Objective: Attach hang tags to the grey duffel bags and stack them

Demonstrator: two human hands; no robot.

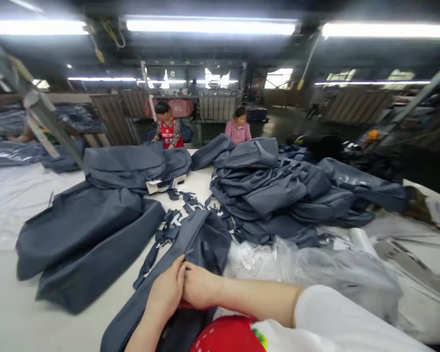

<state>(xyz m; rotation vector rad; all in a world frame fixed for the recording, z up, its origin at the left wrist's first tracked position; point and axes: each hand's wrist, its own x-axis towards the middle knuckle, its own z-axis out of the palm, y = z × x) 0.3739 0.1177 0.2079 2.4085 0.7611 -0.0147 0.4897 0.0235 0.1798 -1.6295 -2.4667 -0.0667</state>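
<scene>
A blue-grey fabric bag lies close in front of me, stretching from the bottom edge up to the middle of the table. My left hand is closed at the bag's near part, its fingers curled on the fabric. Right against it, my right hand is also closed on the bag, and the two hands touch. The fingertips and the exact spot they grip are partly hidden. Dark straps with small buckles lie beside the bag on its far left.
More blue-grey bags lie on the left of the white table. A large bag pile stands at the right, with clear plastic bags before it. Two people work beyond the far edge. A slanted metal post stands left.
</scene>
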